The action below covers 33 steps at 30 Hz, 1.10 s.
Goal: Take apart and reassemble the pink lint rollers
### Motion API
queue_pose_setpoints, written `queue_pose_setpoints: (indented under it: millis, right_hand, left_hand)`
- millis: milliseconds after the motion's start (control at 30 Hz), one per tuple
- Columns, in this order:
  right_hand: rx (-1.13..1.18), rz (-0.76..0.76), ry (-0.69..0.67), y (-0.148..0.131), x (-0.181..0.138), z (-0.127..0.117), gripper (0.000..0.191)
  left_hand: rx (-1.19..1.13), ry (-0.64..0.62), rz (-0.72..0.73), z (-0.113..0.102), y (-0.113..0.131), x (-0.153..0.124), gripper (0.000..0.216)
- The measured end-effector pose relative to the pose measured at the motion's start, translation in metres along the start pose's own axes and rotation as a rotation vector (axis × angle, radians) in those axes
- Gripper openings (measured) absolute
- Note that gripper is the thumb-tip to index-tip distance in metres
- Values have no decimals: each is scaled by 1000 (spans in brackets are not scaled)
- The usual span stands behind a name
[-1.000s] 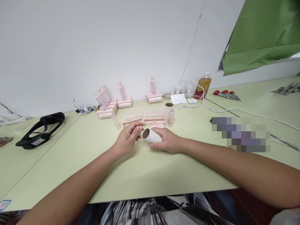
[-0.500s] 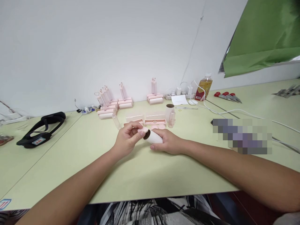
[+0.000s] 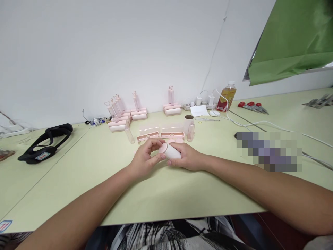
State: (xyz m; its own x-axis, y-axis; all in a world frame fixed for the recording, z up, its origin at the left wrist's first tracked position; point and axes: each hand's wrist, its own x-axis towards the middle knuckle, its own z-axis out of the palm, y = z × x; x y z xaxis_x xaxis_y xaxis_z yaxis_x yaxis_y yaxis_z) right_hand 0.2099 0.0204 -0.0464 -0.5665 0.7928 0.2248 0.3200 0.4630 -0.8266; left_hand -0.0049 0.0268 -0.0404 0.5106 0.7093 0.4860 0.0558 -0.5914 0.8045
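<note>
My right hand (image 3: 187, 156) is wrapped round a white paper roll (image 3: 172, 152) lying sideways just above the table. A pink end cap (image 3: 163, 148) now covers the roll's left end. My left hand (image 3: 146, 158) pinches that cap between thumb and fingers. Both hands rest at the middle of the pale green table (image 3: 161, 187). Just behind them lie pink trays (image 3: 172, 135) and clear covers (image 3: 148, 131).
Several pink lint rollers (image 3: 127, 113) stand by the wall, one more (image 3: 171, 104) to their right. A cardboard tube (image 3: 187, 123), a clear tube (image 3: 129, 134), a drink bottle (image 3: 225, 96), red-handled tools (image 3: 251, 106), white cables (image 3: 260, 122) and a black headset (image 3: 45, 142) lie around.
My left hand brought the pink cap to the roll's open left end; the dark hole seen before is now covered by the cap. My right hand stayed in place.
</note>
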Motion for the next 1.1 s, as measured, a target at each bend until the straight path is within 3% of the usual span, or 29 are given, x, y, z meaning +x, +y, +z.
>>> queue_pose_setpoints:
  millis: [100, 200, 300, 333, 467, 533, 633, 733, 833, 967, 1100]
  right_hand:
    - [8, 10, 18, 0, 0, 0, 35]
    - [8, 36, 30, 0, 1, 0, 35]
    - [14, 52, 39, 2, 1, 0, 36]
    - [20, 53, 49, 2, 1, 0, 37]
    - [72, 41, 80, 4, 2, 0, 38]
    - [93, 51, 79, 5, 3, 1, 36]
    - [133, 82, 59, 5, 3, 1, 36]
    - [143, 92, 51, 6, 2, 1, 36]
    - [113, 77, 60, 5, 2, 1, 35]
    - [117, 70, 58, 3, 2, 1, 34]
    - [98, 70, 54, 3, 2, 1, 34]
  left_hand:
    - [146, 24, 56, -2, 1, 0, 52]
    - [354, 168, 164, -2, 3, 0, 72]
    - [473, 323, 232, 0, 7, -2, 77]
    - [493, 291, 229, 1, 10, -3, 75]
    - [462, -77, 153, -1, 17, -2, 51]
    - [491, -49, 105, -7, 17, 2, 43]
    - [721, 48, -62, -16, 10, 10, 41]
    - [977, -78, -215, -17, 1, 16, 46]
    - [1069, -222, -298, -12, -3, 18, 44]
    - [1030, -310, -296, -5, 2, 14, 33]
    - [1004, -282, -261, -2, 9, 9, 29]
